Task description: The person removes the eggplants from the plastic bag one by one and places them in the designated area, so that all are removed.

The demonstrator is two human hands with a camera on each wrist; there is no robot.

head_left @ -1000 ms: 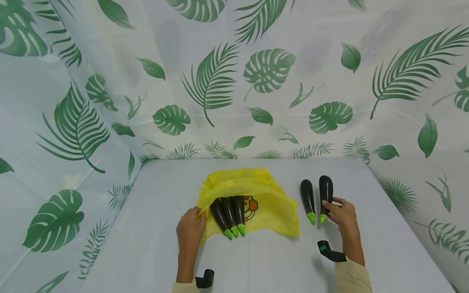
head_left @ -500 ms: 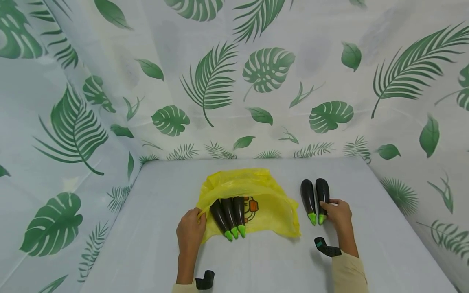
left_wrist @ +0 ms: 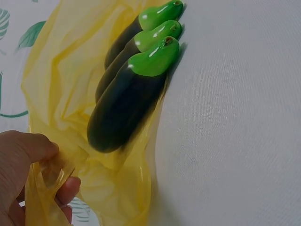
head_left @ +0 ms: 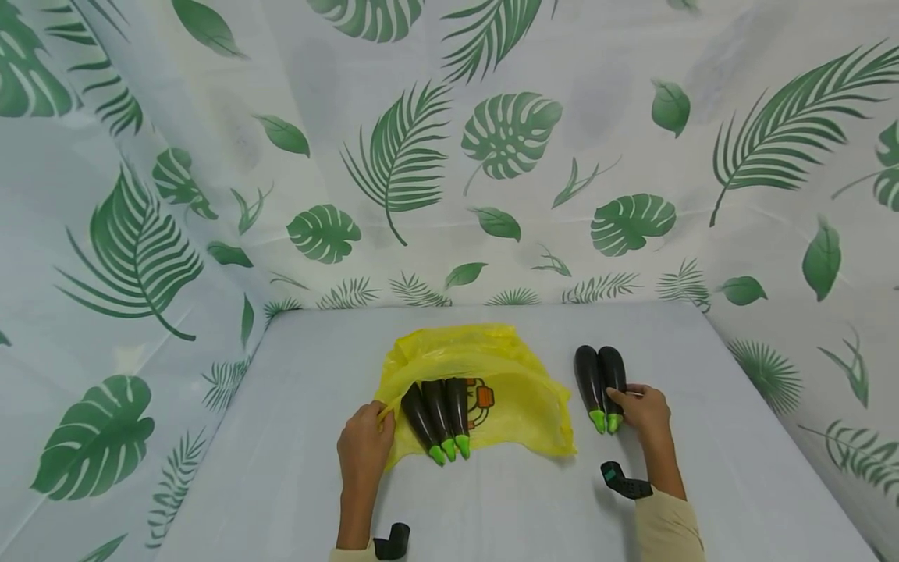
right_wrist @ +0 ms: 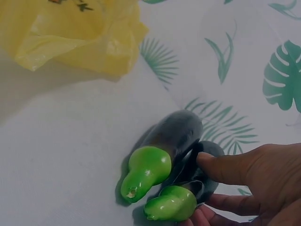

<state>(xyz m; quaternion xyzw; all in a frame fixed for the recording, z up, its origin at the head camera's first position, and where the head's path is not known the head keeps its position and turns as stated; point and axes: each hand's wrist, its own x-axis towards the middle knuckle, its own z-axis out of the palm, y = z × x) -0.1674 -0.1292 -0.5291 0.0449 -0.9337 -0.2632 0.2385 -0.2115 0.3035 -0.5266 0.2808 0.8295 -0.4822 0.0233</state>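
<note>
The yellow plastic bag (head_left: 534, 414) has three eggplants (head_left: 437, 406) sticking out of its mouth, and to the right of the bag two more eggplants (head_left: 587, 375) lie side by side, with their green ends near and their dark ends far. The right hand (head_left: 648, 410) is closer to that pair and pinches the outer eggplant (head_left: 612, 371), while the left hand (head_left: 367, 437) pinches the bag's left edge. The left wrist view shows one fat round end (left_wrist: 102, 141) on the plastic, which the bag's top hides in the head view.
</note>
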